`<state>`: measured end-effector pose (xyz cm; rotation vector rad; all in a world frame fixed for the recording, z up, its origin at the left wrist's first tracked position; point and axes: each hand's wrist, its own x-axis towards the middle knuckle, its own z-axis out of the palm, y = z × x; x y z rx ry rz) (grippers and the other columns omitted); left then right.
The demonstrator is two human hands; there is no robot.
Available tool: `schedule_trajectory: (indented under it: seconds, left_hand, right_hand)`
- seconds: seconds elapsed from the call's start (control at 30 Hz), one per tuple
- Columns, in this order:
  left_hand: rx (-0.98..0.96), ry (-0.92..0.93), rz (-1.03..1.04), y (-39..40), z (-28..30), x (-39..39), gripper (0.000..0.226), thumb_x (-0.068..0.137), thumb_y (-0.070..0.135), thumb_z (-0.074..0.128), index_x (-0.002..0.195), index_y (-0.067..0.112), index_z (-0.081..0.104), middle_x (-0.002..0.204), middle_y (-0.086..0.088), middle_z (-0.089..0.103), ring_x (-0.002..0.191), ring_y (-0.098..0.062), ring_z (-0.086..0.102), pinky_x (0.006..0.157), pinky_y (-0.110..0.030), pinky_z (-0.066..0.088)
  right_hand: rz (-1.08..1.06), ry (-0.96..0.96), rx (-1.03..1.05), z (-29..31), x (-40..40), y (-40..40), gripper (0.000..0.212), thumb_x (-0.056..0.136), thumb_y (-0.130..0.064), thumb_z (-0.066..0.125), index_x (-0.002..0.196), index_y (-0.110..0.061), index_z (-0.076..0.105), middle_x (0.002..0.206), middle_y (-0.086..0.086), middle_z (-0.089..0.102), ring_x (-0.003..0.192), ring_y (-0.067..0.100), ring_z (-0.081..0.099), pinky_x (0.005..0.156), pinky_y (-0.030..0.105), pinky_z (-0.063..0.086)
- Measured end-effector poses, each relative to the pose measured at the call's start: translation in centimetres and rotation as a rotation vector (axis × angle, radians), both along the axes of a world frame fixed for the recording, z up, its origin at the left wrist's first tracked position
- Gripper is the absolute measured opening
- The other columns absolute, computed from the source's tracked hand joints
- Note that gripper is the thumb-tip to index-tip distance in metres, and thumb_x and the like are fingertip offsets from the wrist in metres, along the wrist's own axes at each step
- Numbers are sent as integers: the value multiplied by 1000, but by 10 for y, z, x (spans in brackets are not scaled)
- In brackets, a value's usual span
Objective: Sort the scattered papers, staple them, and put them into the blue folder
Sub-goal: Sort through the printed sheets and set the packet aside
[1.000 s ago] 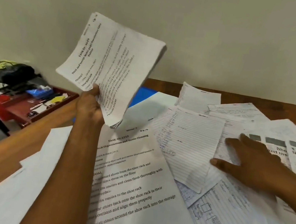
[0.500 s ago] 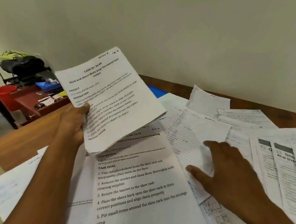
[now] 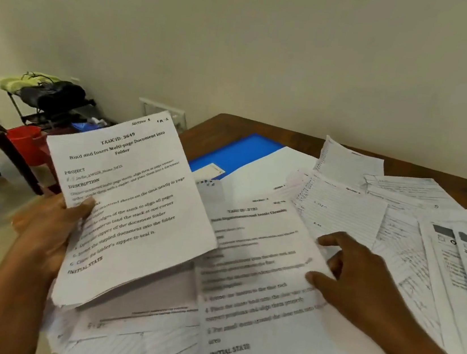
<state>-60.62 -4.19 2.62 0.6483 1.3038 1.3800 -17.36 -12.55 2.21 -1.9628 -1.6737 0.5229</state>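
Left hand: the left hand (image 3: 50,230) grips a held sheaf of papers (image 3: 130,207) by its left edge, thumb pressed across the printed face, fingers hidden behind; the sheaf is raised off the table and tilted.
Held sheaf, detail: top page printed, headed "TASK ID: 3649"; several leaves show at the lower edge, fanned slightly apart.
Right hand: the right hand (image 3: 361,280) rests on the right edge of a printed sheet (image 3: 265,285), fingers bent, thumb and forefinger at the paper's margin; whether it pinches the sheet or only presses it cannot be told.
Printed sheet: lies flat in the near middle, partly under the held sheaf; its text is blurred.
Scattered papers: loose papers (image 3: 415,230) cover the table (image 3: 212,126) to the right and behind, lined and printed leaves overlapping one another; more lined sheets (image 3: 126,347) lie nearest, under the sheaf.
Blue folder: the blue folder (image 3: 238,153) lies flat beyond both hands, largely covered by white sheets, one corner and a pale label showing.
Beyond the table, left: a red bucket (image 3: 23,140) and a rack holding a dark bag (image 3: 52,96), the rest indistinct.
Cut off: papers at the right run out of view.
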Motion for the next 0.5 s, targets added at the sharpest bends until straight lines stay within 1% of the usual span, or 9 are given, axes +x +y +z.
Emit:
schedule_trajectory:
  seconds: [0.07, 0.13, 0.23, 0.3, 0.37, 0.4, 0.43, 0.5]
  left_hand:
    - [-16, 27, 34, -7, -1, -20, 31, 108, 7, 48, 129, 18, 67, 115, -14, 79, 90, -32, 80, 72, -59, 64]
    - [-30, 42, 66, -12, -2, -39, 30, 107, 7, 48, 125, 18, 69, 114, -14, 79, 87, -31, 80, 72, -58, 63]
    - [-42, 68, 98, -18, -7, -61, 28, 106, 6, 50, 122, 17, 70, 116, -15, 78, 85, -30, 80, 74, -58, 63]
    - [-57, 109, 109, -22, -10, -71, 25, 106, 6, 52, 117, 17, 71, 112, -15, 78, 80, -29, 80, 68, -55, 65]
    - [-70, 147, 111, -25, -12, -74, 23, 106, 5, 51, 117, 14, 70, 104, -14, 80, 74, -28, 80, 60, -50, 65]
    - [-74, 163, 105, -26, -14, -75, 22, 106, 5, 52, 117, 13, 69, 103, -16, 79, 73, -29, 79, 60, -51, 65]
    - [-80, 173, 98, -27, -15, -75, 21, 106, 6, 53, 117, 12, 69, 106, -18, 78, 73, -30, 79, 66, -54, 65]
    - [-91, 183, 66, -30, -16, -73, 19, 105, 8, 56, 117, 12, 70, 112, -22, 77, 82, -37, 78, 88, -64, 59]
  right_hand:
    - [-52, -38, -6, 3, 14, 3, 55, 77, -34, 90, 122, -34, 59, 76, -8, 67, 68, 6, 63, 59, 30, 46]
    - [-98, -86, -38, 7, 29, 7, 55, 76, -37, 90, 121, -35, 58, 80, -9, 67, 72, 9, 64, 62, 30, 45]
    - [-181, -133, -61, 11, 48, 11, 53, 75, -38, 90, 117, -34, 59, 82, -10, 65, 75, 15, 63, 69, 35, 48]
    - [-244, -175, -85, 9, 59, 14, 53, 72, -41, 90, 116, -33, 61, 81, -9, 66, 77, 20, 65, 74, 38, 52]
    - [-289, -250, -94, 8, 61, 17, 57, 70, -44, 89, 118, -31, 61, 83, -7, 67, 82, 28, 67, 78, 42, 55]
    - [-301, -308, -71, 9, 56, 18, 59, 70, -45, 87, 120, -29, 61, 87, -3, 69, 87, 33, 67, 78, 43, 55]
    - [-297, -375, -30, 12, 46, 19, 61, 71, -45, 86, 122, -26, 60, 94, 4, 70, 92, 36, 66, 79, 44, 54]
    - [-220, -438, 81, 22, 14, 22, 61, 74, -46, 85, 125, -22, 60, 109, 12, 69, 104, 40, 62, 84, 48, 54]
